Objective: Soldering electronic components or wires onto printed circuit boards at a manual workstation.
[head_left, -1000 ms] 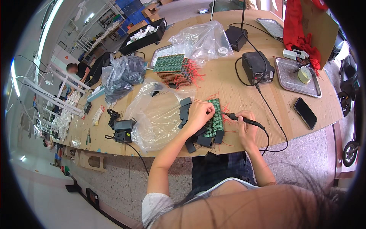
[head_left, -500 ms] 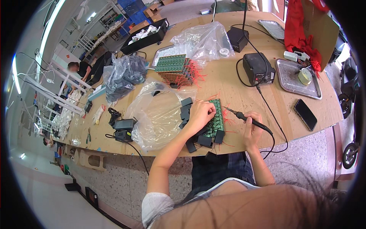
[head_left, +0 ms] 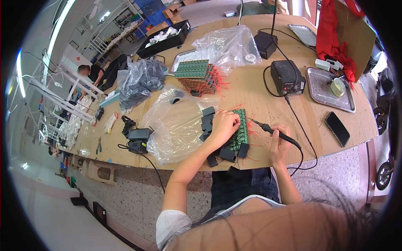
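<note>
A green circuit board panel (head_left: 241,129) with thin red wires lies at the table's near edge. My left hand (head_left: 226,127) rests over the panel's left side, fingers bent together in a pinch; what they hold is too small to make out. My right hand (head_left: 279,145) grips a soldering iron (head_left: 268,127) like a pen, its tip close to the panel's upper right edge. I cannot tell whether the tip touches a wire. Several black rectangular cases (head_left: 207,119) lie left of the panel and along its near end, partly hidden by my left hand.
Beyond the panel stands a stack of green boards (head_left: 192,70) with red wires. Clear plastic bags (head_left: 176,134) spread to the left. At right are a soldering station (head_left: 288,77), a metal tray (head_left: 331,100) and a phone (head_left: 337,129). The iron's cord (head_left: 300,157) loops beside my right hand.
The whole view has shifted slightly. Both hands keep nearly the same places, the left pinching over the panel and the right holding the soldering iron at its edge.
</note>
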Motion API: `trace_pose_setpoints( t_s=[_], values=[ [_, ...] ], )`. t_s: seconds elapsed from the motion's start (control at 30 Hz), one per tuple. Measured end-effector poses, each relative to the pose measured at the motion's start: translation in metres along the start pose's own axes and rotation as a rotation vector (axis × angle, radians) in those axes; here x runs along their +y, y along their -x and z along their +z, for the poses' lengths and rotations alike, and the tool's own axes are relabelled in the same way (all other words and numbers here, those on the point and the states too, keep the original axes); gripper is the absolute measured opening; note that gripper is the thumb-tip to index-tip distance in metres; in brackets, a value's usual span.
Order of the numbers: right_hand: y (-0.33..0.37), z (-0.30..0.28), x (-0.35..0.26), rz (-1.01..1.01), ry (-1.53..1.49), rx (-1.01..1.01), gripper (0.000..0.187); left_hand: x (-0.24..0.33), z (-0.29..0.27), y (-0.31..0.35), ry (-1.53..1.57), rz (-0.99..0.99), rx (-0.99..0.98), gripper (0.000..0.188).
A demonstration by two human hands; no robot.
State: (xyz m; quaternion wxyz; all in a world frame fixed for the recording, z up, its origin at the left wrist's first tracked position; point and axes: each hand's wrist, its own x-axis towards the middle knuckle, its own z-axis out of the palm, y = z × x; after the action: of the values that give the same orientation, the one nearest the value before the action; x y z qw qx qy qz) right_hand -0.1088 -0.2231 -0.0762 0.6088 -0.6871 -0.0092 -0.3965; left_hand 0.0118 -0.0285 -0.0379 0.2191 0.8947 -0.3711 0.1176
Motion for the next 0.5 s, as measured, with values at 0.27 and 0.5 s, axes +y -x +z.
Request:
trace_pose_setpoints(
  t_s=[0.27, 0.5],
  values=[
    [-0.001, -0.004, 0.001, -0.001, -0.007, 0.020, 0.014, -0.044, -0.032, -0.005, 0.190, -0.316, 0.127, 0.022],
    [-0.001, 0.003, -0.001, 0.011, -0.059, 0.007, 0.012, -0.223, -0.031, 0.035, -0.400, -0.594, 0.310, 0.005]
  ],
)
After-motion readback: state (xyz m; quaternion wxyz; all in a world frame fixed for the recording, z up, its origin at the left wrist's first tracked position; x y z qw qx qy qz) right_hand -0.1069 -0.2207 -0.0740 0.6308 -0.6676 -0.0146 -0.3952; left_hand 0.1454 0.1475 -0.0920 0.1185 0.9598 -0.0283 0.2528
